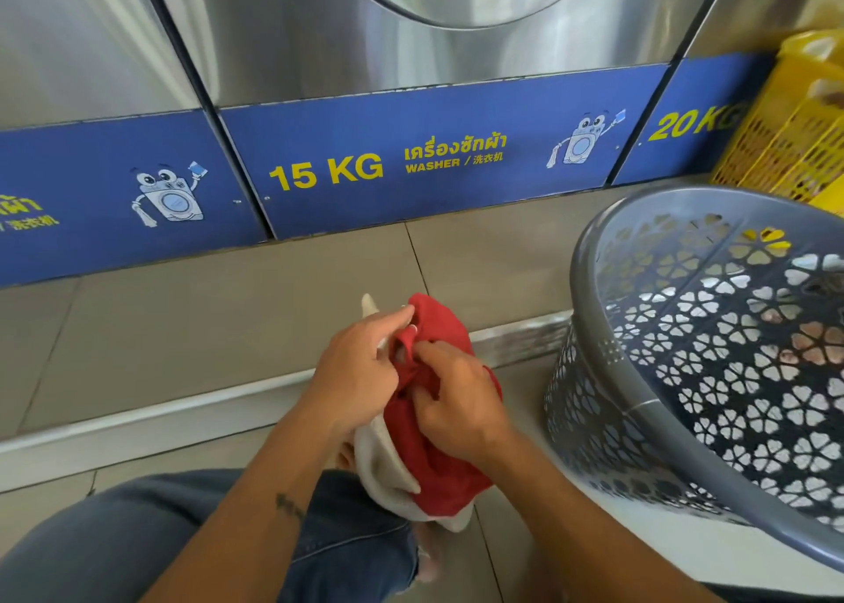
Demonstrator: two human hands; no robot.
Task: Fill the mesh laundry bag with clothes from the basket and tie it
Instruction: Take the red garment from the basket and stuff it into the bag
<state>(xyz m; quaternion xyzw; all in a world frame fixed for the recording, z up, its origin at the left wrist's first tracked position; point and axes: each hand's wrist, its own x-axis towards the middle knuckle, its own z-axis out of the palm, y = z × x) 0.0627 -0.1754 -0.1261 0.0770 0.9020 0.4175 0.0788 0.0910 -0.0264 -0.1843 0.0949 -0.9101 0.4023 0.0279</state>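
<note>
Three washers (411,54), grey tiled floor (228,310)

- The laundry bundle (429,424) sits low in the middle, over the floor (228,328), above the person's knee (182,534).
- The left hand (361,369) and right hand (456,401) meet on its top.
- The basket (593,283) stands tilted just right of the bundle.
- A second basket (785,136) is behind it.
- The washers (411,54) line the back.

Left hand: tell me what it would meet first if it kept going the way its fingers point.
The left hand points up and right, its fingertips already on the red cloth. That cloth comes first. Beyond it lies the tiled step, though depth there is hard to judge.
</note>
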